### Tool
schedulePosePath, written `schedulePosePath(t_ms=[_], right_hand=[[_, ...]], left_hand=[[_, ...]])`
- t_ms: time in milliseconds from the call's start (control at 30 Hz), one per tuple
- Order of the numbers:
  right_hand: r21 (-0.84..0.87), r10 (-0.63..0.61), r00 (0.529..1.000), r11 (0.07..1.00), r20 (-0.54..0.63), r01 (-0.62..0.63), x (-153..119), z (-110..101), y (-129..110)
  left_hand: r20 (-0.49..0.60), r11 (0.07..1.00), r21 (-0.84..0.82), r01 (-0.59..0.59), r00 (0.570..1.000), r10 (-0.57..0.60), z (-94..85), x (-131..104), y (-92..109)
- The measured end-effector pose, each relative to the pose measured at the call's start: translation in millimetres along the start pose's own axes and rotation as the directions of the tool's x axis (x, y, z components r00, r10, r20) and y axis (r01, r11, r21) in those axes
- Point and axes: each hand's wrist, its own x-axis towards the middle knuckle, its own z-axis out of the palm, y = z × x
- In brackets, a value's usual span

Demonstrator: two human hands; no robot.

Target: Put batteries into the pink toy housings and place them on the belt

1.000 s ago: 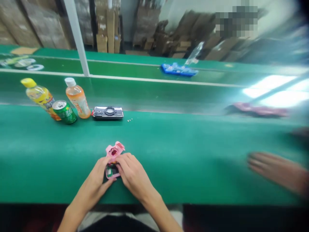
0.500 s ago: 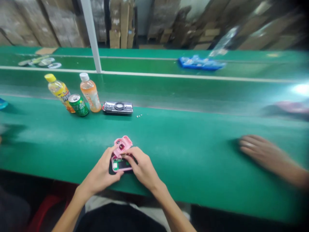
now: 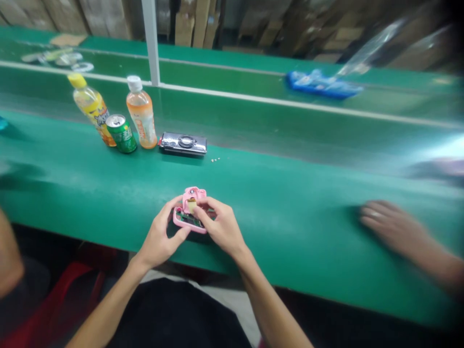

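An opened pink electronic device, its kind not certain, is between my hands near the table's front edge. Its lower pink half (image 3: 190,226) holds a green circuit board (image 3: 185,217), and the pink cover (image 3: 195,194) with a round lens-like part leans up behind it. My left hand (image 3: 161,237) grips the device's left side, fingers behind and thumb at the front rim. Between the thumb and fingers of my right hand (image 3: 224,227) is a small flat yellowish part (image 3: 192,206), held against the cover. My right fingers hide some of the device.
Beyond my hands stand a yellow-capped bottle (image 3: 92,111), a green can (image 3: 122,134), a white-capped bottle (image 3: 142,113) and a shiny phone-like object (image 3: 183,144). Small pale bits (image 3: 215,159) lie nearby. Another person's hand (image 3: 389,222) rests at right. A blue tray (image 3: 322,86) sits farther back.
The view has shifted, tilting downward. The pink cover now stands more upright over the lower half, and the yellowish part shows clearly at my right fingertips.
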Motion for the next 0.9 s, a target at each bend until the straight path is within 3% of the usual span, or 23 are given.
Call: schedulePosePath(t_ms=[133,300,533,700,800,900], right_hand=[[-0.110,-0.144,0.990,0.984,-0.002,0.143,6,-5,-13],[-0.257,-0.301,0.942,0.908,0.147,0.330,11,-13,-27],[-0.331,-0.398,0.907,0.845,0.136,0.420,12,-13,-43],[-0.424,-0.343,0.923,0.820,0.175,0.385,13,-21,-53],[-0.483,-0.282,0.909,0.776,0.308,0.405,7,-23,-49],[-0.480,-0.264,0.875,0.754,0.405,0.449,-9,-18,-38]], left_hand=[[-0.091,0.997,-0.014,-0.076,0.993,0.074,9.2,-2,1],[-0.206,0.992,-0.019,-0.124,0.972,0.117,17.4,-4,4],[-0.347,0.987,-0.090,-0.137,0.933,0.098,33.9,0,14],[-0.239,0.997,0.026,-0.070,0.968,0.075,25.3,-2,6],[-0.093,0.987,0.155,-0.041,0.994,0.056,14.8,-9,-1],[0.008,0.946,0.314,-0.086,0.996,0.087,5.0,-20,-7]])
